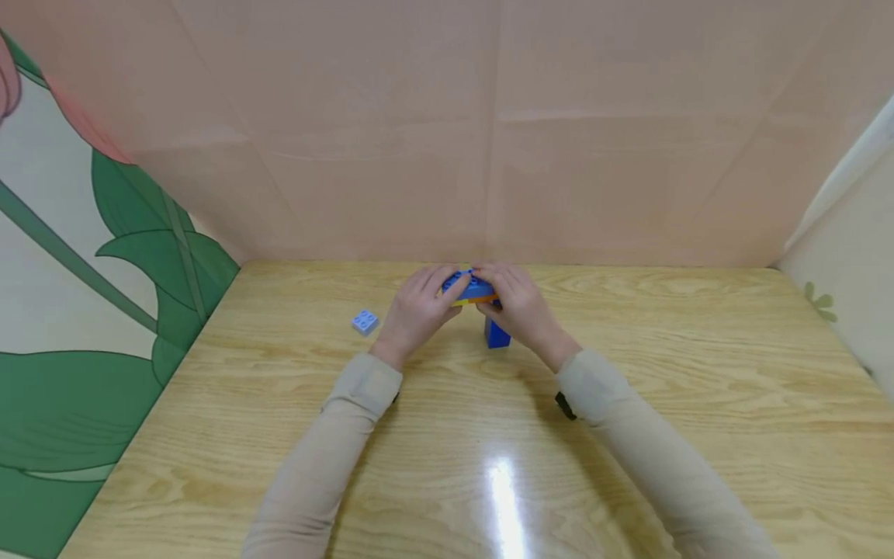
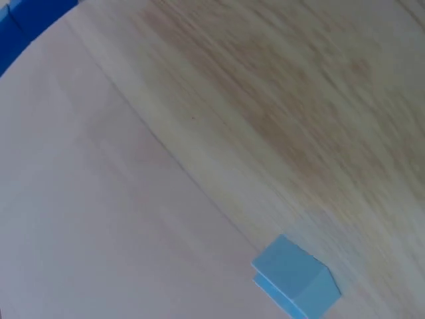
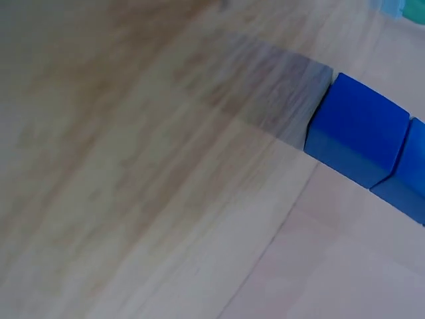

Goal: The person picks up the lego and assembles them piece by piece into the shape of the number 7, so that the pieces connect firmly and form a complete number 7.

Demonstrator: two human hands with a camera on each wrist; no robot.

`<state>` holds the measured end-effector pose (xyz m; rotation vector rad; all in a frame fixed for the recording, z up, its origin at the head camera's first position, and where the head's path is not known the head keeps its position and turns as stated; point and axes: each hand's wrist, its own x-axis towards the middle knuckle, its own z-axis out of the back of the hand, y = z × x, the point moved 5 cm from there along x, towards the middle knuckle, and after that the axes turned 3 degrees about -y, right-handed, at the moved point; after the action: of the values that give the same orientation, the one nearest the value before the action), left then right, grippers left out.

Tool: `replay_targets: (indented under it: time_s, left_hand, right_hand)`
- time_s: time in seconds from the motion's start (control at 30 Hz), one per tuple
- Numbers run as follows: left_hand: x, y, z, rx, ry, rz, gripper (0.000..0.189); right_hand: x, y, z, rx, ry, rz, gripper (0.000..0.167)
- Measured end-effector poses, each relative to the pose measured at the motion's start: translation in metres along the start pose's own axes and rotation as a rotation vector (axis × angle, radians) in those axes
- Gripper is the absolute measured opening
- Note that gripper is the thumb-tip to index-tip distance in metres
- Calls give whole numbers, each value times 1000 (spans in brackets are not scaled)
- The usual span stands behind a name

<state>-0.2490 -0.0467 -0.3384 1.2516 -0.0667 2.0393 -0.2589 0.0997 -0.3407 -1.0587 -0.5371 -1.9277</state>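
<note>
A person's left hand (image 1: 419, 304) and right hand (image 1: 522, 309) are pinching opposite ends of a blue-topped brick slab (image 1: 478, 291) running left to right, a dark-blue brick column (image 1: 497, 336) standing nearer the right.

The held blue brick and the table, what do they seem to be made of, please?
Held blue brick: probably plastic, smooth-looking, judging by its round studs and even colour. Table: wood or wood-look laminate, glossy; grain shows, and a bright reflection lies on it.
</note>
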Motion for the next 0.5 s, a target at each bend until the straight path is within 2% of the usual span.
replay_targets:
  time_s: [0.13, 0.5]
  left_hand:
    - [0, 0, 1, 19, -10, -1, 51]
    - [2, -2, 1, 39, -58, 4, 45]
  right_hand:
    - [0, -1, 1, 38, 10, -2, 59]
    - [2, 2, 7, -22, -57, 71, 50]
